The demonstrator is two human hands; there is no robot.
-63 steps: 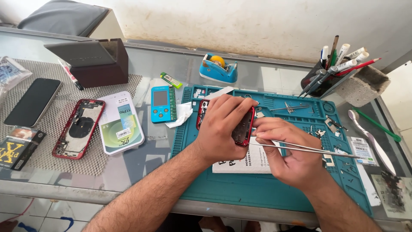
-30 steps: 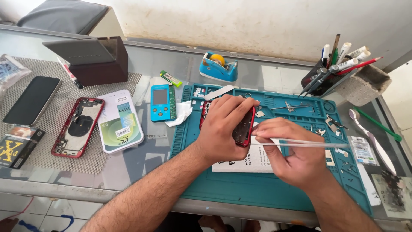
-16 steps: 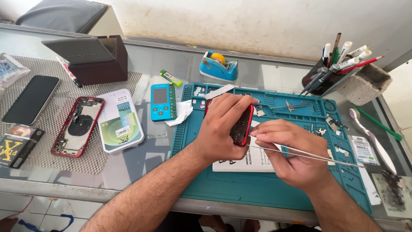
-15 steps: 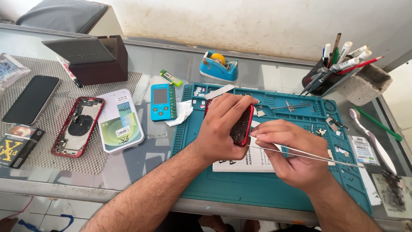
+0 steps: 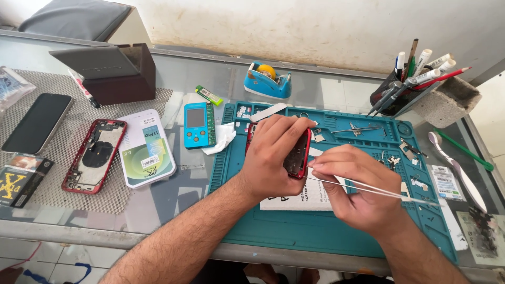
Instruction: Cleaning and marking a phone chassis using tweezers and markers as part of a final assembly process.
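Two bare hands meet over a teal repair mat (image 5: pixel 294 231) on a glass-topped bench. The left hand (image 5: pixel 276 155) wraps around a red-framed phone body (image 5: pixel 298 156), holding it tilted just above the mat, fingers curled over its top edge. The right hand (image 5: pixel 357 189) pinches a pair of slim metal tweezers (image 5: pixel 368 188), whose tips reach the phone's lower edge while the long handle runs out toward the right side of the mat. Beneath the hands lies a white printed sheet (image 5: pixel 302 197). Small screws and metal parts are scattered across the mat's upper trays.

To the left, on a grey mesh pad (image 5: pixel 47 181), rest a second red phone housing (image 5: pixel 94 156), open side up, and a dark phone (image 5: pixel 37 123) lying face up. Beside them sits a white and green screen-protector pack (image 5: pixel 146 149), then a small blue tester device (image 5: pixel 199 124) and a crumpled white tissue (image 5: pixel 221 138). A blue tape dispenser (image 5: pixel 267 81) stands behind the mat, and a black cup of pens and tools (image 5: pixel 405 87) stands at the far right.
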